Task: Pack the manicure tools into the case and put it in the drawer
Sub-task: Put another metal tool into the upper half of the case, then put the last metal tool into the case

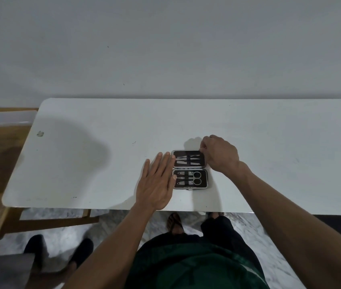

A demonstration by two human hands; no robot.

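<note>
- We see wide bare bench (pixel 82 163) left of our hands.
- Our left hand (pixel 157 182) lies flat, fingers spread, its grip released, touching the case's left edge.
- The open case (pixel 190 170) sits near the bench's front edge, tools strapped inside.
- Our right hand (pixel 219 155) pinches the lid's far right corner.

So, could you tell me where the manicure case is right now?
The manicure case lies open on the white table, near its front edge, between the left hand and right hand.
</note>
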